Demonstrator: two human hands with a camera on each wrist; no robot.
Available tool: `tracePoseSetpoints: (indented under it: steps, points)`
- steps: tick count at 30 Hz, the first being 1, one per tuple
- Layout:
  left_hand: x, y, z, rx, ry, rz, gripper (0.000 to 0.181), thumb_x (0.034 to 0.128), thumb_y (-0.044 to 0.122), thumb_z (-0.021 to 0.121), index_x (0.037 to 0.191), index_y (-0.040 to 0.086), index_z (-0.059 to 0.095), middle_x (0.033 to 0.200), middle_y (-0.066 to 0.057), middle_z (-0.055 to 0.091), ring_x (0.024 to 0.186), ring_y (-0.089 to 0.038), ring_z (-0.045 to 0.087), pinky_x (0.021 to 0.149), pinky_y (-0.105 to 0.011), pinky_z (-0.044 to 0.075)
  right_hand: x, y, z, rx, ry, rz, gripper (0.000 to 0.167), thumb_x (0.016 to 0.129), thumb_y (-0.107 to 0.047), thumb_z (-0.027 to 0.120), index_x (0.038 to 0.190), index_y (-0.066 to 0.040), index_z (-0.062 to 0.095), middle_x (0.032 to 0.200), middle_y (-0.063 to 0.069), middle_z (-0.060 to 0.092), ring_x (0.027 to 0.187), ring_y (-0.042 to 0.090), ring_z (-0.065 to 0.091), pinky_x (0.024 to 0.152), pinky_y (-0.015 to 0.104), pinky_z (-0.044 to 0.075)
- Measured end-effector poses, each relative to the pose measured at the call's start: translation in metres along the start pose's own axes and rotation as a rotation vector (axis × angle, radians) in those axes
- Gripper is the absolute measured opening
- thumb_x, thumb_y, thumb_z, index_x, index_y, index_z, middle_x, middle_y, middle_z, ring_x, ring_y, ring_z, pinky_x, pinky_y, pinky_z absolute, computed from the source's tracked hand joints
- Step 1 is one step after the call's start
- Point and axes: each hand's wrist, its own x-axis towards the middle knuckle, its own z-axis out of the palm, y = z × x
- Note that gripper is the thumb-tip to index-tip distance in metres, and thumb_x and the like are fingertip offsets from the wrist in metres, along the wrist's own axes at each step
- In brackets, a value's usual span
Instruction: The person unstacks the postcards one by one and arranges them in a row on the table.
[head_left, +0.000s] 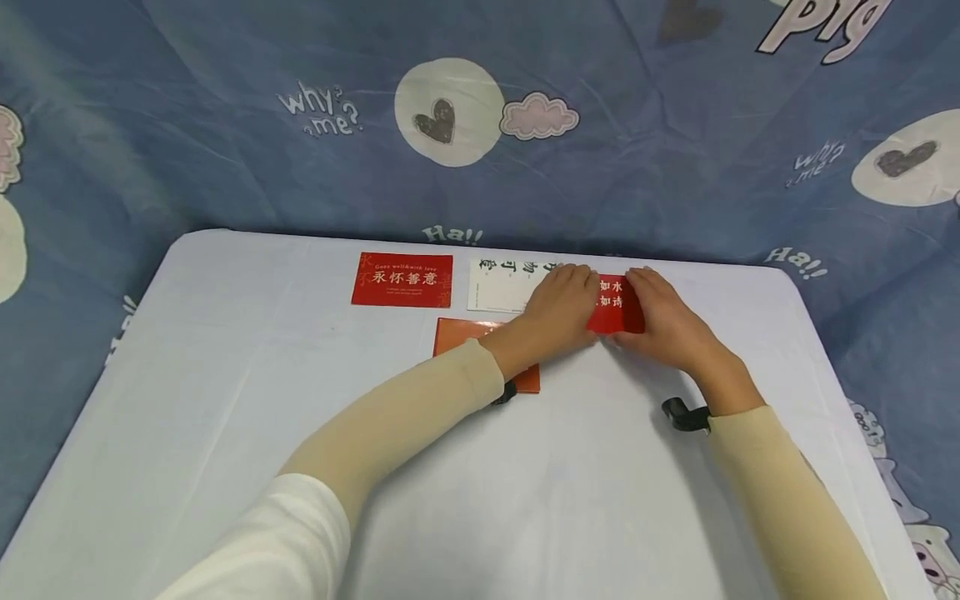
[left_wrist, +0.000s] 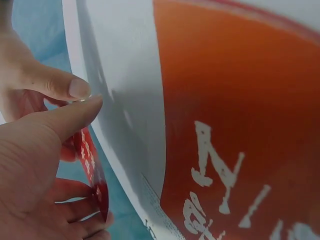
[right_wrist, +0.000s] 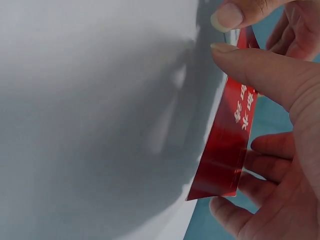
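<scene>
I am holding a red card with white characters (head_left: 613, 305) near the far edge of the table, between my two hands. My left hand (head_left: 557, 307) is curling around its left end and my right hand (head_left: 666, 321) around its right end, each leaving only a small gap, thumbs on the near edge and fingers behind. Beside it, a white card with dark characters (head_left: 495, 289) is lying partly behind my left hand; further left, another red card (head_left: 402, 295) is lying in full view. Nearer me, an orange card (head_left: 454, 335) is showing around my left forearm.

The white tablecloth (head_left: 225, 400) is spreading beneath everything, and a blue printed cloth (head_left: 225, 183) is hanging behind, carrying hearts, a pink cloud and "why me?"; lettering at its top is running out of frame.

My left hand is hiding the first characters on the held card, and I cannot tell whether its lower edge is touching the table.

The left wrist view is showing the orange card's white brush lettering large but cut off, which my forearm is mostly covering from above. The right wrist view is revealing my curled fingers behind the held card and the shadow on the tablecloth.
</scene>
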Motion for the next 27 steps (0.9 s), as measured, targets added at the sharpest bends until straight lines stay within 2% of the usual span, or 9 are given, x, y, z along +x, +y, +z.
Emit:
tracePoseSetpoints:
  steps: [6,18,22,27]
  points:
    - [0.013,-0.004,0.006,-0.012,-0.042,-0.023,0.093,0.0883,0.055,0.078,0.155,0.001,0.043,0.150,-0.011,0.051,0.141,-0.028,0.045,0.126,-0.043,0.025,0.011,0.010,0.002,0.030,-0.010,0.011,0.096,0.086,-0.019,0.085,0.158,0.009,0.029,0.163,0.027,0.030,0.151,0.044,0.024,0.118,0.064,0.032]
    - [0.034,-0.021,0.008,-0.056,-0.078,-0.014,0.093,0.0835,0.058,0.082,0.154,0.010,0.046,0.150,-0.005,0.053,0.141,-0.024,0.046,0.127,-0.045,0.023,0.028,0.020,-0.002,0.088,-0.041,0.050,0.096,0.084,-0.017,0.087,0.159,0.003,0.031,0.161,0.023,0.034,0.144,0.042,0.032,0.116,0.064,0.037]
    - [0.039,-0.020,0.009,-0.077,-0.108,-0.021,0.093,0.0842,0.058,0.081,0.154,0.010,0.045,0.151,-0.006,0.052,0.142,-0.025,0.045,0.127,-0.045,0.021,0.030,0.025,-0.004,0.093,-0.058,0.057,0.096,0.083,-0.016,0.088,0.159,0.003,0.031,0.161,0.022,0.034,0.145,0.042,0.032,0.117,0.063,0.036]
    - [0.043,-0.018,0.012,-0.092,-0.118,-0.029,0.094,0.0831,0.060,0.081,0.154,0.010,0.045,0.152,-0.005,0.053,0.142,-0.024,0.044,0.128,-0.045,0.019,0.032,0.031,-0.005,0.126,-0.101,0.082,0.096,0.086,-0.015,0.085,0.161,0.001,0.028,0.164,0.021,0.030,0.148,0.041,0.029,0.120,0.062,0.030]
